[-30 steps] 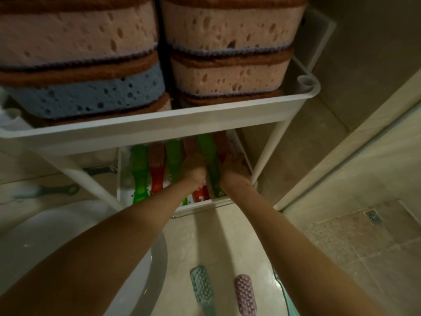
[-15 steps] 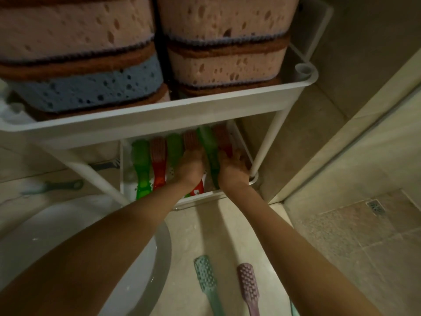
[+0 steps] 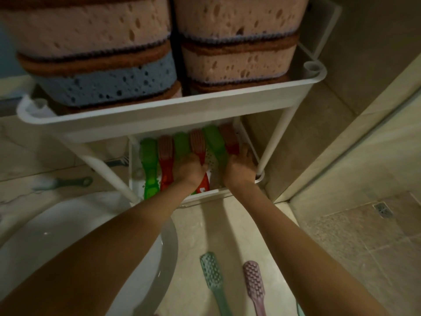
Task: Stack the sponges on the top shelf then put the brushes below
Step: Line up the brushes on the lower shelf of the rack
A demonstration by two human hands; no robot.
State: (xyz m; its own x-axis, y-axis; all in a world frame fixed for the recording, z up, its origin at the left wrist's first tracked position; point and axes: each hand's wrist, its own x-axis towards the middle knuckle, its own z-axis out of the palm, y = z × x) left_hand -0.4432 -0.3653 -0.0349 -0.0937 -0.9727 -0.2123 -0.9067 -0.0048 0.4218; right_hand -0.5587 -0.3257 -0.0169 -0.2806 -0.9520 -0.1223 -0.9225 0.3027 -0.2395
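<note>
White plastic makes up the top shelf (image 3: pixel 173 115), and on it the sponges (image 3: pixel 91 35) stand in two stacks side by side, pink ones with brown scouring layers and one blue sponge (image 3: pixel 109 87) low in the left stack. The upper edge of the view cuts off the tops of both stacks, and the shelf wall hides the lowest sponges, so they cannot be counted.

Below, on the lower shelf (image 3: pixel 134 165), six brushes (image 3: pixel 149 156) lie in a row, alternating green and red, their far ends shadowed under the top shelf. The left hand (image 3: pixel 191 169) lies over the neck of the fourth brush, a red one (image 3: pixel 197 142), whose handle shows again beneath the wrist. The right hand (image 3: pixel 241 167) covers the handles of the fifth and sixth brushes at the row's right end. Both hands are seen from the back and their fingers are mostly hidden, so I cannot tell whether they are grasping the brushes or only resting on them.

On the floor near the bottom edge lie a teal brush (image 3: pixel 210 272) and a pink brush (image 3: pixel 252 277), with their handles cut off. Another teal handle (image 3: pixel 68 181) lies dimly at left, partly behind a shelf leg. Part of a curved white basin (image 3: pixel 91 236) shows under the left forearm.
</note>
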